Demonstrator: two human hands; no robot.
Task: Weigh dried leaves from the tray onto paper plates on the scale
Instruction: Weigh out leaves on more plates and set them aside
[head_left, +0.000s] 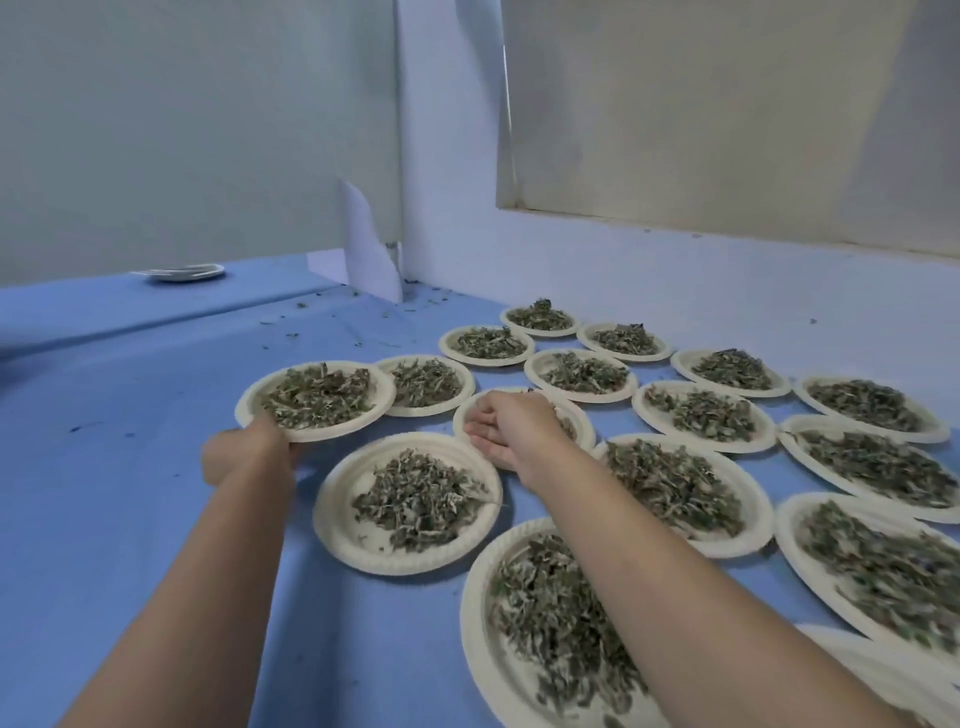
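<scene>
Looks far along: over 12 paper plates (332, 519) of dried leaves (415, 499) laid across the tabletop (130, 467). Grips 1 filled plate (249, 402) by its near rim with left hand (260, 436) fingers; holds right hand (511, 431) loose and empty above a neighbouring plate (584, 423). Shows no scale or tray (remaining weighing unclear). Leaves little room between crowded rows.

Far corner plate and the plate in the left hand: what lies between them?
Only blue table cover with a few leaf crumbs, up to the held paper plate; head view.
</scene>
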